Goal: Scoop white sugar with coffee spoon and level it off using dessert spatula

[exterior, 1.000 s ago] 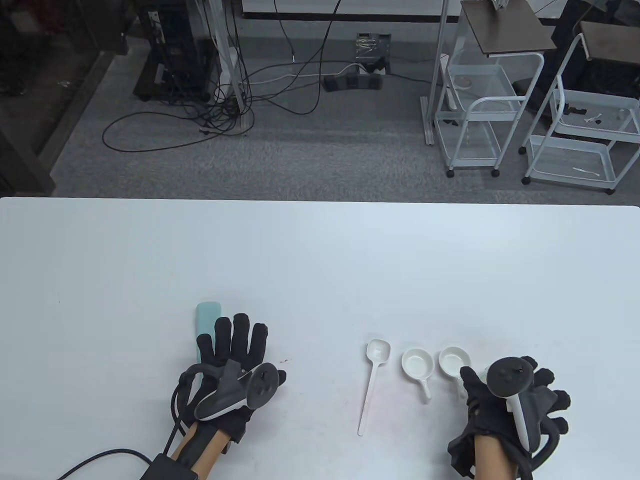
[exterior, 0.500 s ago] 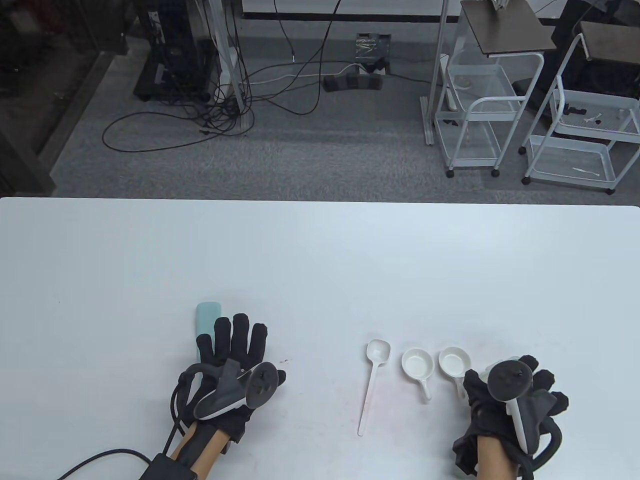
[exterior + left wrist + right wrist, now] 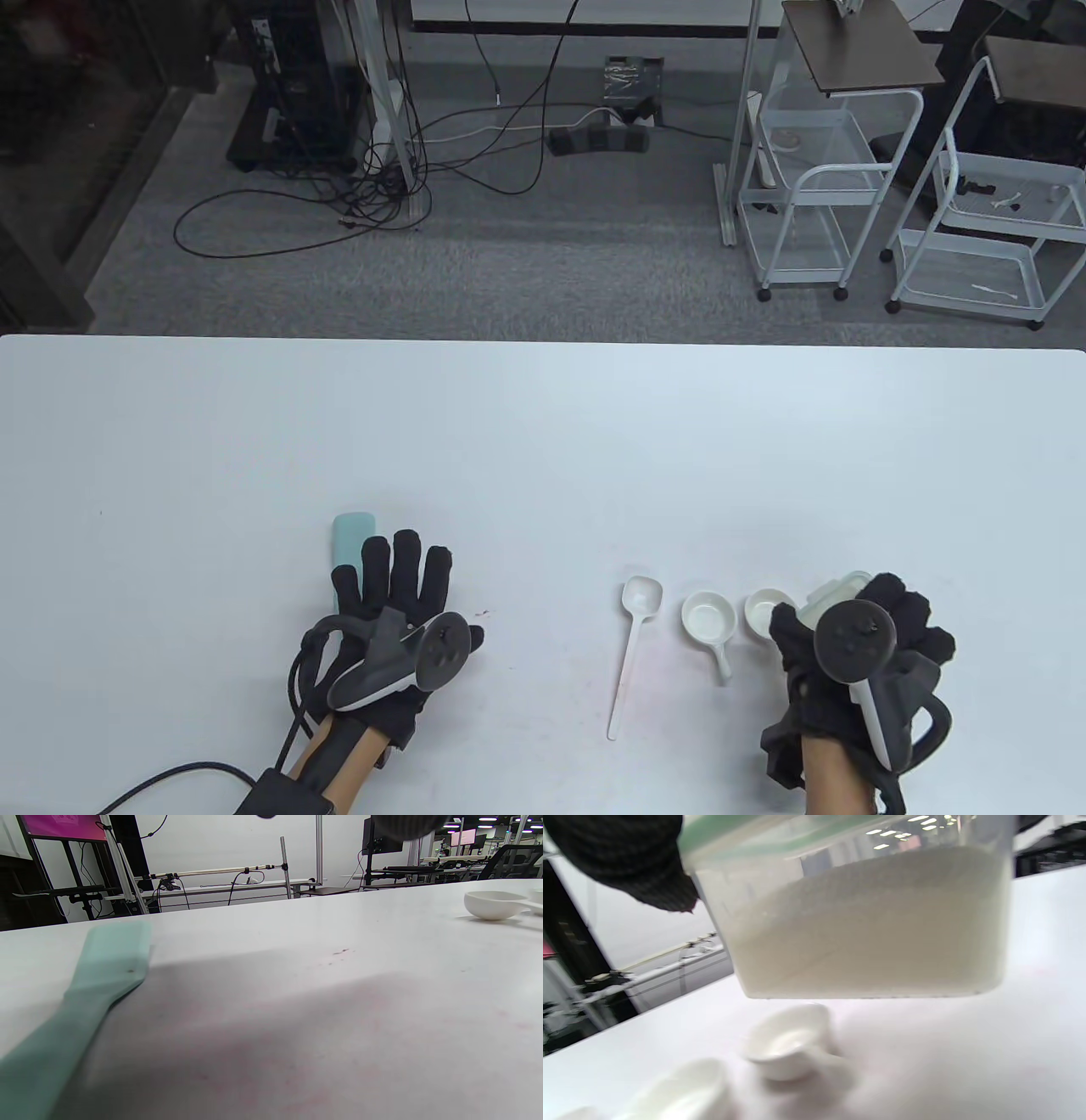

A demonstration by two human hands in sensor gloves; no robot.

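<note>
My right hand (image 3: 857, 645) grips a clear sugar container (image 3: 836, 590) with a green-rimmed lid and holds it off the table, tilted, above the right small bowl. In the right wrist view the container (image 3: 865, 925) is over half full of white sugar. A white coffee spoon (image 3: 632, 649) lies on the table left of two small white handled bowls (image 3: 708, 618) (image 3: 766, 611). My left hand (image 3: 399, 594) lies flat, fingers spread, over the mint-green dessert spatula (image 3: 349, 543); the spatula's blade (image 3: 108, 955) shows in the left wrist view.
The white table (image 3: 543, 441) stretches far ahead of both hands. Beyond its far edge are floor cables and two white wire carts (image 3: 814, 204). The spoon's bowl (image 3: 492, 905) shows at the right of the left wrist view.
My right hand has lifted the sugar container off the table and moved it forward and left, over the right bowl. The left hand has not moved.
</note>
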